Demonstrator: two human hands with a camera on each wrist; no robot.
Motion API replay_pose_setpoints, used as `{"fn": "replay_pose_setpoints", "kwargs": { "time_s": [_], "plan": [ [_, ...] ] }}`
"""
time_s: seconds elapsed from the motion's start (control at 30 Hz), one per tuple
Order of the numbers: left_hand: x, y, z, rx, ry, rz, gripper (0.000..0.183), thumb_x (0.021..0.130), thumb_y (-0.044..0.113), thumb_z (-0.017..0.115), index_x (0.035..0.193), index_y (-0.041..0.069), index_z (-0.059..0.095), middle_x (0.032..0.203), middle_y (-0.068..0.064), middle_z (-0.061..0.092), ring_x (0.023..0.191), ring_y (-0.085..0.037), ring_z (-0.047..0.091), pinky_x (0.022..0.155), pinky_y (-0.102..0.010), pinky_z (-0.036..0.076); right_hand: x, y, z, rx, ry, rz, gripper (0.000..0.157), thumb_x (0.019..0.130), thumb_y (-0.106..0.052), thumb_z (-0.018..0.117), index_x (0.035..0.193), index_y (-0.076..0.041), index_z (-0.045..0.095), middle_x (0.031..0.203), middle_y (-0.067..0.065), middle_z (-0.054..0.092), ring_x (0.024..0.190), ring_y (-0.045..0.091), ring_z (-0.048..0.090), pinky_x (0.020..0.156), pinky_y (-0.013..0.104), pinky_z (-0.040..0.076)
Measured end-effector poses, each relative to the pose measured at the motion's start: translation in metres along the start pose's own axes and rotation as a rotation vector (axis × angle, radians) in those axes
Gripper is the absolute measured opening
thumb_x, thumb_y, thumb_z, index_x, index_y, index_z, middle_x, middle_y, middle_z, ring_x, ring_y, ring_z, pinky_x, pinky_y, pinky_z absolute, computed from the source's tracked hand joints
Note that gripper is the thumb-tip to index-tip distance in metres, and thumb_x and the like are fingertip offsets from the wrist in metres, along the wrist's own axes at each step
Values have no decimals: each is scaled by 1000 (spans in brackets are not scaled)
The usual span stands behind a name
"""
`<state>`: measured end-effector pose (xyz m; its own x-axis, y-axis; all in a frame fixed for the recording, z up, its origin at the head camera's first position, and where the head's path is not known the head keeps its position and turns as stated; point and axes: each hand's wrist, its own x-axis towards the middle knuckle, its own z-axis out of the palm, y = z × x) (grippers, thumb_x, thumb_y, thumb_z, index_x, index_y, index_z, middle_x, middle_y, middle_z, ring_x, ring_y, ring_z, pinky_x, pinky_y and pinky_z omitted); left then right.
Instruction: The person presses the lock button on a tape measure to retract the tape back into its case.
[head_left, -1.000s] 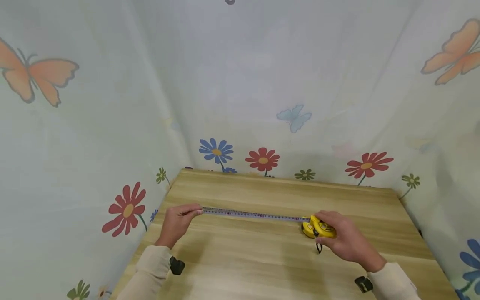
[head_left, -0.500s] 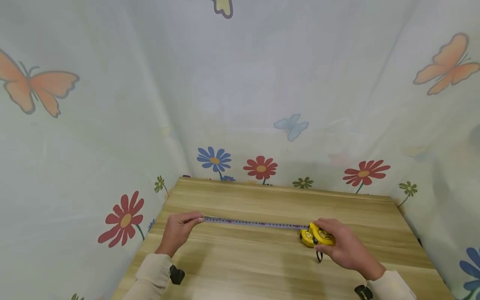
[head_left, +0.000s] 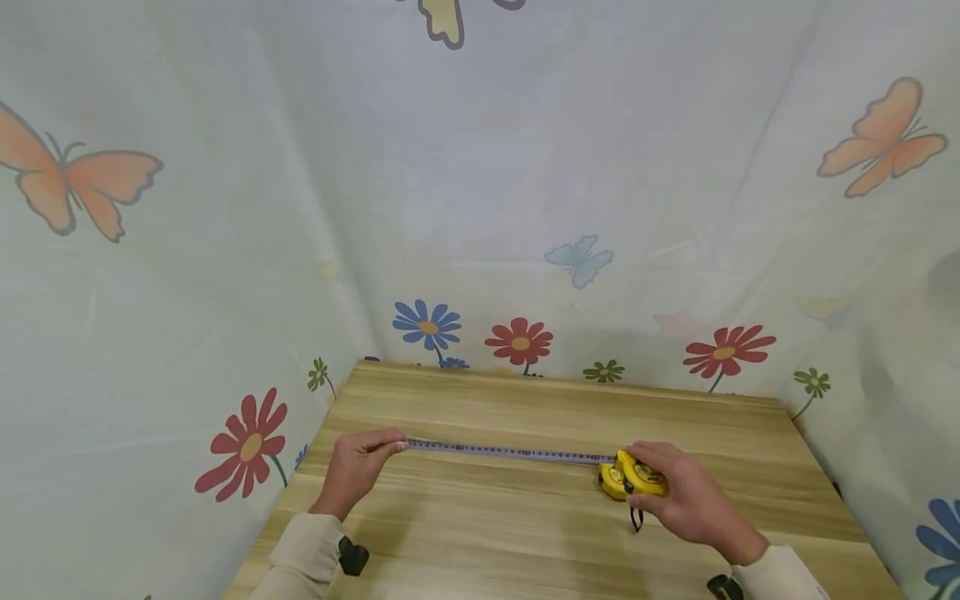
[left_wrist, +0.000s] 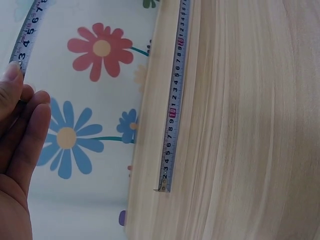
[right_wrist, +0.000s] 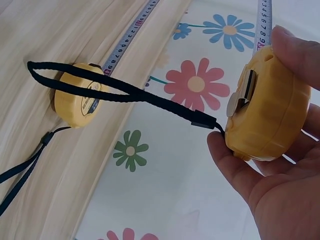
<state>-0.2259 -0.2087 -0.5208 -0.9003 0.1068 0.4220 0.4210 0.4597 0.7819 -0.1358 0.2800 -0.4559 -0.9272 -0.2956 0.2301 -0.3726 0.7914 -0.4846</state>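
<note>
Two yellow tape measures with pulled-out blades appear. My right hand (head_left: 690, 504) grips one case (right_wrist: 272, 107), and its black wrist strap (right_wrist: 165, 106) hangs loose. The thumb and fingers of my left hand (head_left: 354, 473) pinch the zero end of its blade (left_wrist: 29, 37), so the blade spans between both hands above the table. Behind it lies the second tape measure (right_wrist: 82, 97) on the table, with its blade (left_wrist: 173, 110) stretched flat and end hook (left_wrist: 162, 189) bare. From the head, the raised blade largely overlaps the lying one.
The wooden table (head_left: 480, 525) meets a pale sheet wall (head_left: 480, 167) printed with flowers and butterflies at its back and sides. Black devices (head_left: 352, 556) are strapped at both wrists. The lying tape's strap (right_wrist: 25, 172) trails over the table.
The whole head view has shifted so that table and hands sit lower. The two blades, slightly apart before, now line up. Both hands keep their hold on the same tape measure.
</note>
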Motion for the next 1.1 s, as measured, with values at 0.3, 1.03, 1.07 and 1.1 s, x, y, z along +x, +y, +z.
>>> {"fn": "replay_pose_setpoints", "kwargs": {
  "time_s": [0.3, 1.03, 1.07, 1.1],
  "plan": [
    [4, 4, 2, -9, -11, -5, 11, 94, 23, 78, 103, 25, 84, 103, 0, 82, 97, -11, 78, 84, -22, 61, 0, 0, 0, -18, 17, -3, 59, 86, -20, 87, 139, -5, 66, 140, 19, 66, 125, 39, 65, 99, 58, 56],
    [0, 10, 4, 7, -28, 39, 12, 94, 22, 78, 104, 25, 83, 102, 3, 82, 95, -9, 78, 83, -25, 62, -4, 2, 3, -15, 53, -46, 59, 84, -17, 88, 138, -6, 67, 136, 13, 69, 120, 31, 67, 92, 46, 60],
    [0, 11, 4, 8, -26, 30, 12, 93, 22, 78, 104, 25, 83, 102, 3, 82, 95, -8, 77, 83, -25, 62, -3, 1, 2, -16, 54, -50, 59, 84, -18, 88, 138, -6, 67, 136, 13, 69, 119, 31, 67, 92, 47, 60],
    [-1, 11, 3, 8, -24, 24, 12, 93, 22, 79, 103, 25, 83, 102, 3, 82, 95, -8, 77, 83, -25, 62, -3, 1, 2, -14, 53, -49, 59, 84, -18, 88, 138, -7, 67, 136, 13, 69, 119, 31, 67, 93, 47, 60]
  ]
}}
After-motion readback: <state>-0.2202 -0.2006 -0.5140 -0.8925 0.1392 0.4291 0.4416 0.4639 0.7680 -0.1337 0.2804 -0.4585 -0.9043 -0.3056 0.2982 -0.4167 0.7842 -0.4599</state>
